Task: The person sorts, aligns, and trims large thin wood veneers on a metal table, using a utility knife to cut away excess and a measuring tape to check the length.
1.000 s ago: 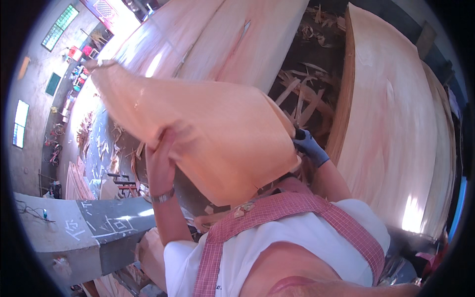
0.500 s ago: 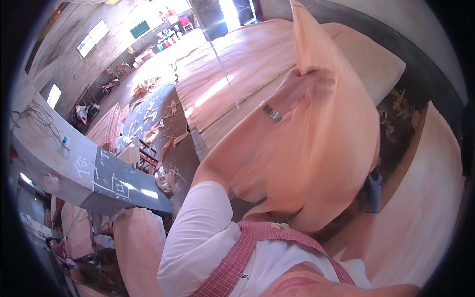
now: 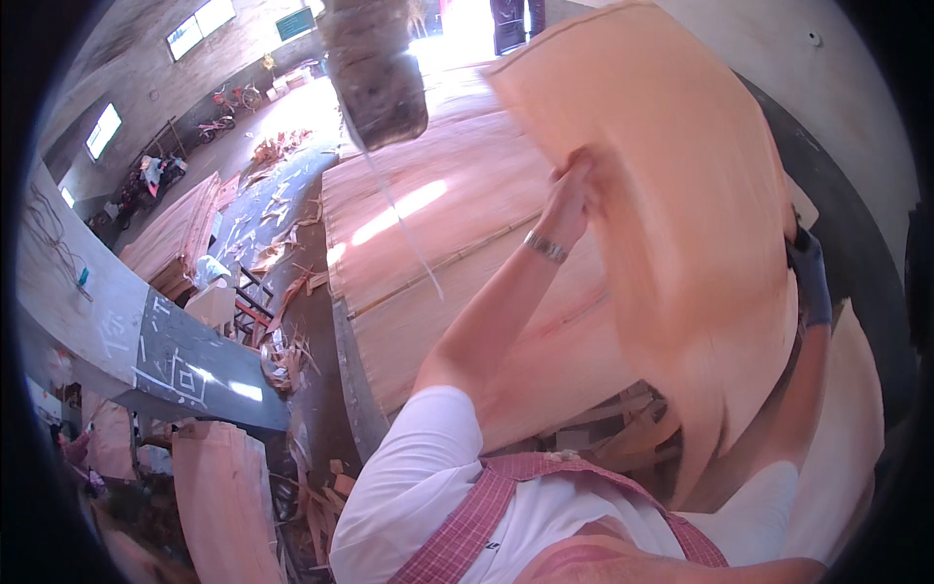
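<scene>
A large, thin orange-tan wood veneer sheet is held up in front of me, its face curved and its lower end torn into hanging strips. My left hand, bare with a metal watch at the wrist, is closed on the sheet's left edge. On the opposite edge is my right hand in a dark blue-grey glove; its fingers are partly hidden, but it grips the veneer. Beneath the raised sheet lies a wide, low stack of veneer sheets with a thin strip across it.
Another pale veneer sheet stands at the lower right. To the left are a grey pillar, more stacked veneer and wood scraps on the floor. A blurred dark block hangs near the top, beside a thin white cord.
The veneer sheet has risen and spread wider, its far end swinging left. My right hand has moved up along with its edge. My left hand has shifted slightly left and down.
</scene>
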A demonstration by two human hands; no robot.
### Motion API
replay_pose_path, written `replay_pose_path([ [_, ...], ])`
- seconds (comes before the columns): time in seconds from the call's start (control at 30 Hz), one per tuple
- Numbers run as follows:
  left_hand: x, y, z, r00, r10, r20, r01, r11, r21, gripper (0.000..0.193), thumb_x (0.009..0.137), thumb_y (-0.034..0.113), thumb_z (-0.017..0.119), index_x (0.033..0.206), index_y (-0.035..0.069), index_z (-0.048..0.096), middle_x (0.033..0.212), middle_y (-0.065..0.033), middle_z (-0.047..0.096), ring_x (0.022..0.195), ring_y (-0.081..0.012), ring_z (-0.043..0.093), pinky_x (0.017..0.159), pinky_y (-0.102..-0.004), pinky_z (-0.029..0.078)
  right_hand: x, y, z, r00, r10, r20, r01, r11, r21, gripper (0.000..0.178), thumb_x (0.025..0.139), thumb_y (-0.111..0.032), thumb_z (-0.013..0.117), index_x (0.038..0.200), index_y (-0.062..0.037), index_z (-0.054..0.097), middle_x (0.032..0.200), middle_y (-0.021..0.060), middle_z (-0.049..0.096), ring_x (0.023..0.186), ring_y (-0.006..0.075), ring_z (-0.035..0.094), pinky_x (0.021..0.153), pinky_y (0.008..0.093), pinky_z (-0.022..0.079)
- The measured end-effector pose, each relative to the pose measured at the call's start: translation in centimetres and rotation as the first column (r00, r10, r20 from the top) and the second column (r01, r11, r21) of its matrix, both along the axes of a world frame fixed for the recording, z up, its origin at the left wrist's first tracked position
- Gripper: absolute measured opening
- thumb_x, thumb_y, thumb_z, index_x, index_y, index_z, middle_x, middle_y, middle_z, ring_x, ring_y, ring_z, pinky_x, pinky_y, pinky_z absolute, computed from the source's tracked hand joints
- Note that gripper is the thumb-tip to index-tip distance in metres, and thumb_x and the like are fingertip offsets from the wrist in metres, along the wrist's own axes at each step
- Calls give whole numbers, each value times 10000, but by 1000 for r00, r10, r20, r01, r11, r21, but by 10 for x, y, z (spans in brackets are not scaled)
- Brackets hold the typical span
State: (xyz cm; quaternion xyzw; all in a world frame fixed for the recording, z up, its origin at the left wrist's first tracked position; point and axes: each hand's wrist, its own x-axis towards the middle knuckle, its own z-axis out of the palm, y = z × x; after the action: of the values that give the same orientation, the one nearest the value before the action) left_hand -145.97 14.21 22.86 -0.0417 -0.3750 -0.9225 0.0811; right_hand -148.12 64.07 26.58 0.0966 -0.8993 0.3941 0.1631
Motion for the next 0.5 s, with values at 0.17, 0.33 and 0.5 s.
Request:
replay_pose_path([
  [0.17,-13,-63,-92,951,284,121,-300,943,143,124,975,258,572,973,135,580,810,13,558,618,-108,548,417,-226,401,-129,-155,-1,951,271,-151,-206,915,347,414,788,-281,698,1112,-25,662,971,185,694,929,302,667,792,390,500],
  [0.33,29,-116,-202,849,513,126,-526,842,116,113,1002,221,492,926,142,521,791,32,510,572,-101,499,413,-244,421,-239,-302,-52,850,525,-32,-441,745,501,472,768,-381,698,1130,-80,663,1069,179,674,1001,347,635,872,436,491],
  [0.5,94,-115,-284,495,770,402,-835,549,-24,232,967,191,488,740,145,473,619,33,417,530,-100,439,414,-267,384,-264,-429,-121,732,681,21,-593,622,511,385,766,-391,719,989,-86,648,983,168,670,984,335,631,846,439,498],
])
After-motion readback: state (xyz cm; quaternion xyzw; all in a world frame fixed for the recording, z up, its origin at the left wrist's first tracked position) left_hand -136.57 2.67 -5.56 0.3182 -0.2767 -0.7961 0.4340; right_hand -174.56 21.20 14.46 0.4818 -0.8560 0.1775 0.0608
